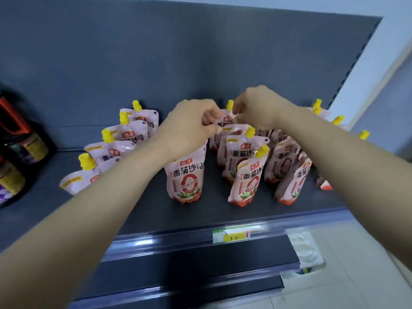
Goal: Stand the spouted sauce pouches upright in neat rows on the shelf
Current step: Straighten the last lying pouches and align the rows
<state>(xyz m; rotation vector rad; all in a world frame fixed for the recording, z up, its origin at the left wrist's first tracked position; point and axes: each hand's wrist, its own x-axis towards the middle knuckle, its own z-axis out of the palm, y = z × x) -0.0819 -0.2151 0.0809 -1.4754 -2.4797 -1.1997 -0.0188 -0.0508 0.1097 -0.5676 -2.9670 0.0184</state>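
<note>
Pink-and-white sauce pouches with yellow spout caps stand on a dark grey shelf [145, 210]. My left hand [191, 128] grips the top of an upright pouch [185, 177] in the front middle, hiding its spout. My right hand [256, 108] has curled fingers and pinches the top edge of a back pouch [225, 124] beside its yellow cap. To the right, several pouches stand upright in rows, among them a front one [244, 181] and one behind it [242, 150]. On the left, several pouches [111, 150] lean back against one another in a line.
Dark sauce bottles [17, 152] stand at the shelf's left end. A green and yellow price tag [231, 235] sits on the shelf's front rail. The grey back panel [156, 63] closes the rear. A white package [305, 250] lies lower right.
</note>
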